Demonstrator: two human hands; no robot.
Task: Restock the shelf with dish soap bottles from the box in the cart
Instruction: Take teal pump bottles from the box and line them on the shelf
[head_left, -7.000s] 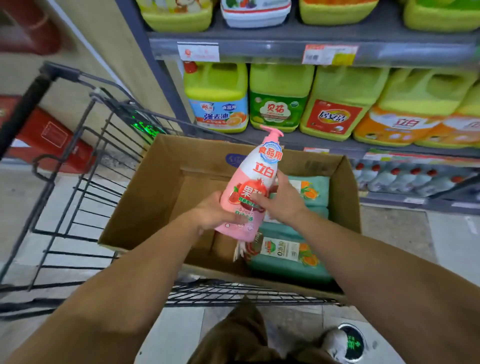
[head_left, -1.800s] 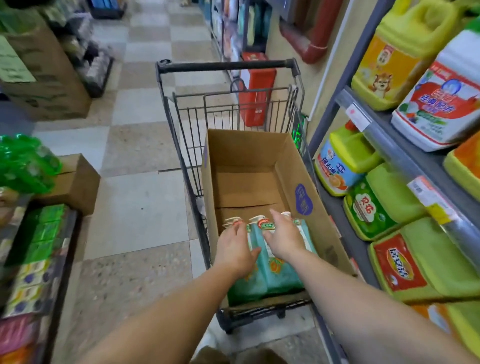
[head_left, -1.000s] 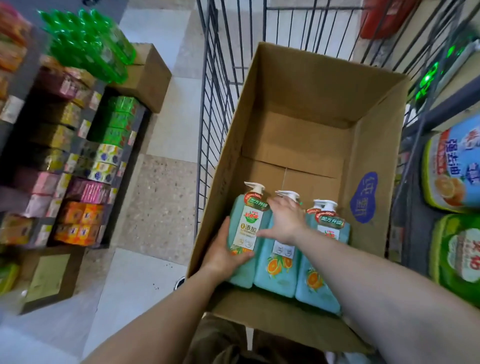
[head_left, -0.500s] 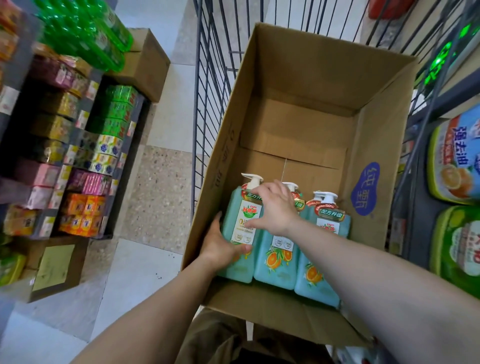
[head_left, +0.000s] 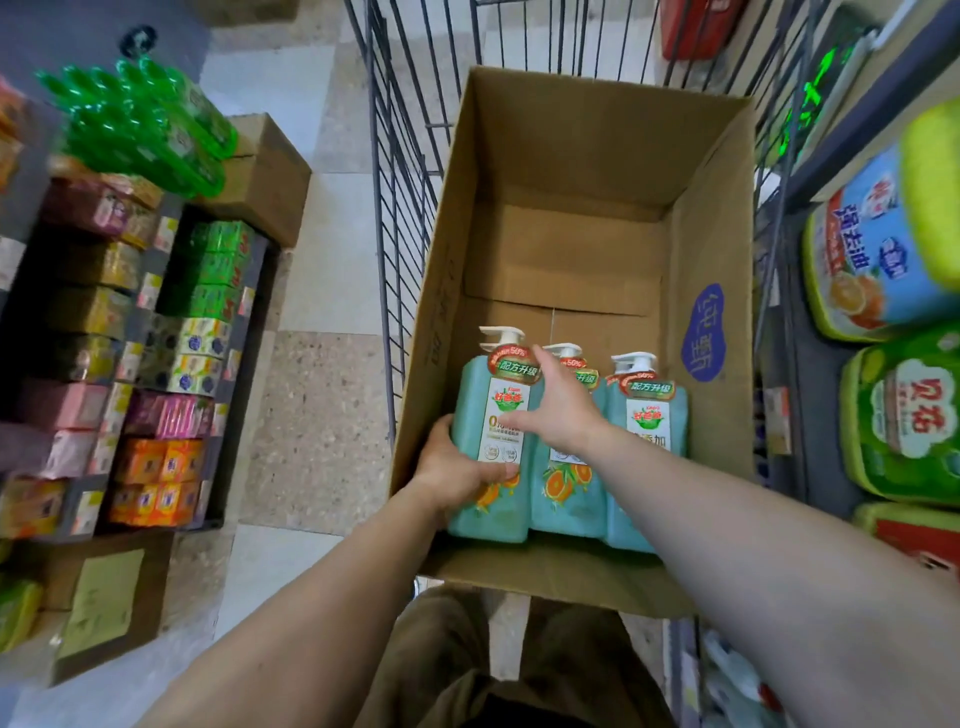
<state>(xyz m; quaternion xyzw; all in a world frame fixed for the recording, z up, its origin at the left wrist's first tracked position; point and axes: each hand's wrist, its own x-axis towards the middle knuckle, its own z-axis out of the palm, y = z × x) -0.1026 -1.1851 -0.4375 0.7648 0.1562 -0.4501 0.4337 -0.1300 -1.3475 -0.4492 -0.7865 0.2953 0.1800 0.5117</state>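
Both hands (head_left: 457, 462) on teal bottle (head_left: 491, 457)

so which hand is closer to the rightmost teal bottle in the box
Right. The right hand lies over the middle bottle, next to the rightmost teal bottle. The left hand holds the leftmost bottle at the box's far side.

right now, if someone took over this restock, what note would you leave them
Left hand grips the lower side of the leftmost teal bottle in the box.
Right hand lies across the top of that bottle and the middle bottle, fingers fairly straight.
At least three teal pump bottles lie at the near end of the box, including the right bottle; the far end is bare cardboard.
Left: lift these out and shelve them.
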